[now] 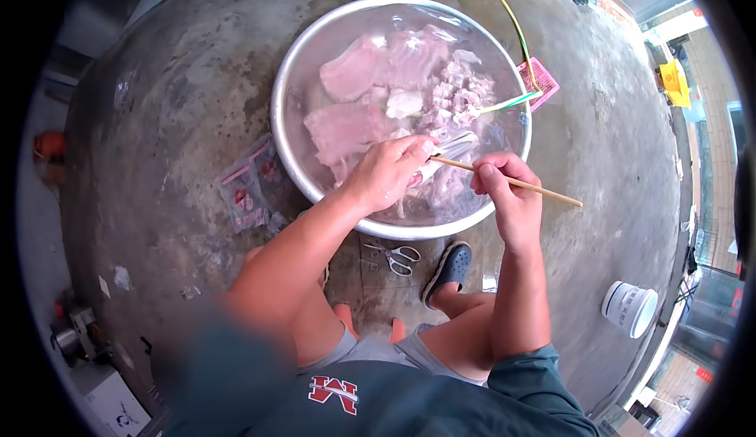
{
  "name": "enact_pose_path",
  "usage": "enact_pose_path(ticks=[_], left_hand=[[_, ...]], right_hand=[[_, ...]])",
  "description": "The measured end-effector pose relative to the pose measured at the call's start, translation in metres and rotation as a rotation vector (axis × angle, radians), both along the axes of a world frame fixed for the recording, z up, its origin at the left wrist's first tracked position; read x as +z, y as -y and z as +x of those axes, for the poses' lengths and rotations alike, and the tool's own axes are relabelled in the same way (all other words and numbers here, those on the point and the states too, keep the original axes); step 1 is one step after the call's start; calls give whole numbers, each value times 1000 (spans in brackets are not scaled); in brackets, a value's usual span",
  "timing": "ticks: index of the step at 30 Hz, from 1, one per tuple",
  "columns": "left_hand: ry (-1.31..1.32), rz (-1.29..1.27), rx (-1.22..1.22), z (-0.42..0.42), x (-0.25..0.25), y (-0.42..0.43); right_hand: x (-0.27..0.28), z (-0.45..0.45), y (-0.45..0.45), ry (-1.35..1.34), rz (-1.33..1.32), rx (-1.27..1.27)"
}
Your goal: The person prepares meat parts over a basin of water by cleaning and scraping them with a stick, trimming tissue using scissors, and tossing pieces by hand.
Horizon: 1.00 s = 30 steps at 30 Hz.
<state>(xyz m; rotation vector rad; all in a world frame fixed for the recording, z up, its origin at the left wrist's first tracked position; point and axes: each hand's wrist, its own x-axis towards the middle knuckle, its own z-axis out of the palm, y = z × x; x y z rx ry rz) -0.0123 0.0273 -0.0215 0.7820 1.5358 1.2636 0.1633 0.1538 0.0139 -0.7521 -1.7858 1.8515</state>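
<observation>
Over the near side of a large metal basin (283, 114), my left hand (391, 168) is closed around a pale, glossy piece of meat (455, 149), whose exact cut I cannot make out. Pinched in my right hand (510, 193) is a wooden chopstick (555, 194). Its far tip meets the pale piece beside my left fingers; whether it goes inside is hidden. Broad pink slabs of meat (353, 68) lie in water at the left and back of the basin. Smaller meat chunks (461, 90) are heaped to the right.
A yellow-green hose (516, 24) runs over the basin's right rim, past a pink plastic basket (542, 81). Scissors (400, 259) lie on the concrete by my shoe (451, 268). Plastic bags (246, 189) sit left of the basin, a white bucket (630, 309) at right.
</observation>
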Motion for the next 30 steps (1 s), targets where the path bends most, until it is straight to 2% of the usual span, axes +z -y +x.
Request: enact_pose_path(ticks=[3, 6, 10, 12, 13, 15, 19, 25, 30], left_hand=[[-65, 20, -38, 5, 7, 0], [-100, 47, -32, 12, 12, -1], [-317, 87, 18, 6, 8, -3], [-402, 114, 43, 3, -2, -3], [-406, 148, 68, 2, -5, -4], [-413, 219, 116, 3, -6, -6], [-295, 80, 13, 5, 5, -5], [-353, 54, -17, 7, 6, -5], [-311, 56, 4, 8, 8, -6]], right_hand=[[0, -2, 6, 53, -32, -14], [-5, -2, 13, 111, 92, 35], [1, 0, 13, 151, 64, -3], [0, 2, 10, 169, 167, 9], [0, 2, 9, 179, 217, 14], [-1, 2, 12, 73, 33, -20], [7, -4, 21, -66, -148, -59], [-2, -2, 19, 103, -72, -18], [-7, -2, 20, 88, -73, -33]])
